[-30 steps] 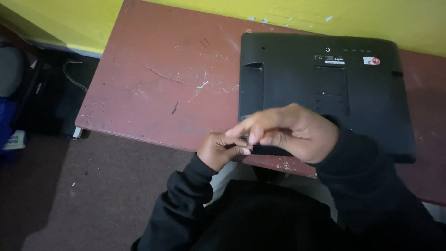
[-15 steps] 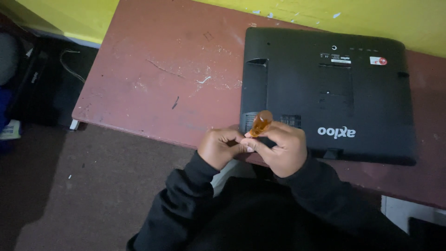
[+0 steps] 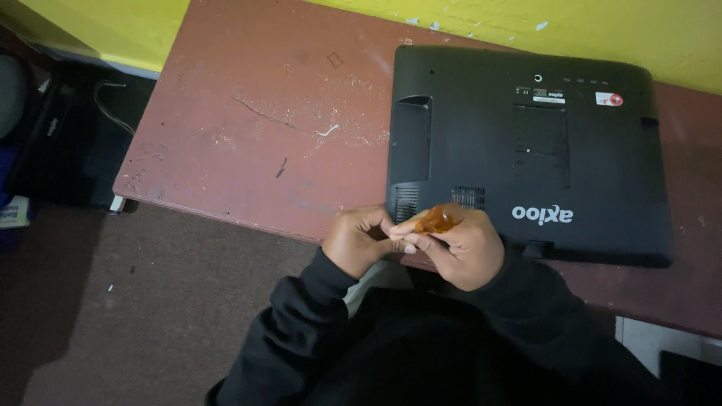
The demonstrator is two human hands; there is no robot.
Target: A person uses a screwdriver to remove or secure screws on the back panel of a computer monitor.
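Note:
A black laptop [image 3: 526,143] lies upside down on a worn reddish-brown table [image 3: 256,143], its underside with vents and panels facing up. At the table's near edge my right hand [image 3: 462,252] grips a small translucent orange object [image 3: 436,220], which looks like a tool handle; its far end is hidden by my fingers. My left hand [image 3: 357,240] is curled closed beside it, fingertips touching the right hand's fingers at that object. Both hands hover just in front of the laptop's near left corner. Black sleeves cover both arms.
A yellow wall [image 3: 602,30] runs behind the table. Left of the table, dark equipment and a white cable [image 3: 113,105] sit on the floor. Brown carpet [image 3: 113,316] spreads below the table's edge. Scratches and white flecks mark the tabletop.
My hands have stayed at the table's near edge. The orange object, hidden a second ago, showed upright between my fingers and now lies lower in my right hand.

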